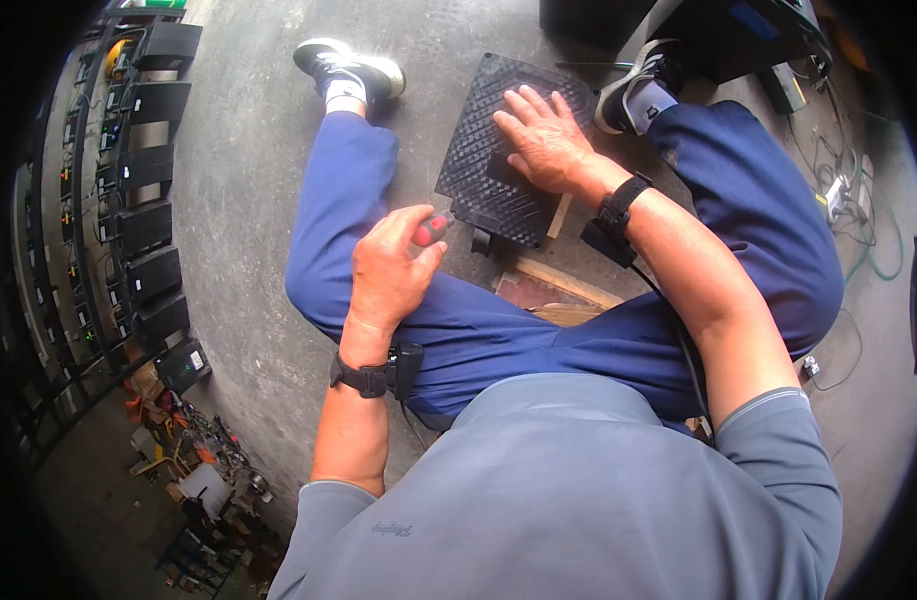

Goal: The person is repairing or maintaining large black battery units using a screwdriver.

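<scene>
My left hand (389,265) is closed around the red and black handle of a screwdriver (433,229), just off the near left corner of a black panel. The tool's shaft can hardly be made out. The rectangular black panel (476,150) has a textured, ribbed face and lies between my legs. On its upper right part my right hand (551,145) rests flat, palm down, with the fingers a little apart. A small black bracket-like piece (482,241) sticks out at the panel's near edge.
Wooden strips (569,283) lie under and near the panel, close to my lap. At the far right stands a large black box (744,40). Loose cables (859,215) trail on the floor at right. Along the left runs a rack (144,165) of black units, with clutter (209,470) below it.
</scene>
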Motion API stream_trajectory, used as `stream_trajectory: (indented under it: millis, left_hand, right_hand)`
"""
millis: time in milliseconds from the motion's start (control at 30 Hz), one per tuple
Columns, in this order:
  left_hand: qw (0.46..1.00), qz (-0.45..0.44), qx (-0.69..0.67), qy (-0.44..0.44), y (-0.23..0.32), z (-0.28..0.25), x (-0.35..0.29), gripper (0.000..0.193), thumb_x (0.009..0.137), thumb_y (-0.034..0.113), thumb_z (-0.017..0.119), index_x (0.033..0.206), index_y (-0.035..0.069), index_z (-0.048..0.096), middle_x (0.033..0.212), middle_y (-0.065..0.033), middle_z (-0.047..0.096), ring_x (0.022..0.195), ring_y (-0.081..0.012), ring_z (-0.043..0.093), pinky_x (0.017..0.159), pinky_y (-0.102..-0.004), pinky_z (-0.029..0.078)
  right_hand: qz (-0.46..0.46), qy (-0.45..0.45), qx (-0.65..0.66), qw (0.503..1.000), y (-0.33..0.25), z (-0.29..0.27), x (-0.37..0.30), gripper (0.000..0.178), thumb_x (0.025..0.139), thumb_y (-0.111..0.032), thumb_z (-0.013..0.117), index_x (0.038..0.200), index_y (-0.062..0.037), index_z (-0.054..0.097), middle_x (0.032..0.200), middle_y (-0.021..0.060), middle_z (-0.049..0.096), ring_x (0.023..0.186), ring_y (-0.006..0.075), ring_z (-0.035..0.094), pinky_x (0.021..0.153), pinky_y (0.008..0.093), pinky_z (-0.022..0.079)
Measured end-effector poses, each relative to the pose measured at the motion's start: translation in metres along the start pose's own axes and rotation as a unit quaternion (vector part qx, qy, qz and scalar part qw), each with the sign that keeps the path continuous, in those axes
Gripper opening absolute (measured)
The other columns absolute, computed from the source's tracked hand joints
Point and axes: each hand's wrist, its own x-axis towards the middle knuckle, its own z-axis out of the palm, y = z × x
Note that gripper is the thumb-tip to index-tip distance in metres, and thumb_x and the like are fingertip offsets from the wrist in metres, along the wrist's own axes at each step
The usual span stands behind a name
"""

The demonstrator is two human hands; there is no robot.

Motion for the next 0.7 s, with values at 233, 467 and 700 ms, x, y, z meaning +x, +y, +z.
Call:
stream_trajectory:
  millis: [233,467,700]
  left_hand:
    - [0.996,-0.016,-0.048,0.069,-0.004,-0.01,-0.004,0.039,0.077,0.005,0.083,0.113,0.002,0.069,0.094,-0.0086,0.074,0.081,-0.0178,0.068,0.075,-0.0311,0.055]
    - [0.993,-0.027,-0.077,0.091,0.0,-0.027,-0.009,0.038,0.078,0.004,0.084,0.113,0.002,0.07,0.091,-0.0056,0.073,0.079,-0.0118,0.066,0.073,-0.0275,0.055]
    - [0.985,-0.029,-0.104,0.134,0.002,-0.033,-0.013,0.037,0.077,0.004,0.084,0.112,0.001,0.071,0.088,-0.0069,0.073,0.077,-0.0127,0.065,0.071,-0.0277,0.053]
  right_hand:
    - [-0.002,0.006,0.014,1.0,-0.001,0.001,-0.001,0.064,0.092,-0.026,0.07,0.149,-0.0101,0.045,0.164,0.0172,0.03,0.156,0.0354,0.019,0.124,0.0601,0.016]
    - [-0.004,0.02,0.018,1.0,0.0,0.0,-0.001,0.064,0.09,-0.022,0.072,0.147,-0.0089,0.046,0.162,0.0178,0.031,0.155,0.0366,0.02,0.124,0.0594,0.018]
    - [-0.007,0.027,0.023,0.999,-0.001,0.003,-0.001,0.063,0.09,-0.021,0.072,0.147,-0.0088,0.046,0.162,0.0178,0.032,0.155,0.0367,0.02,0.124,0.0598,0.018]
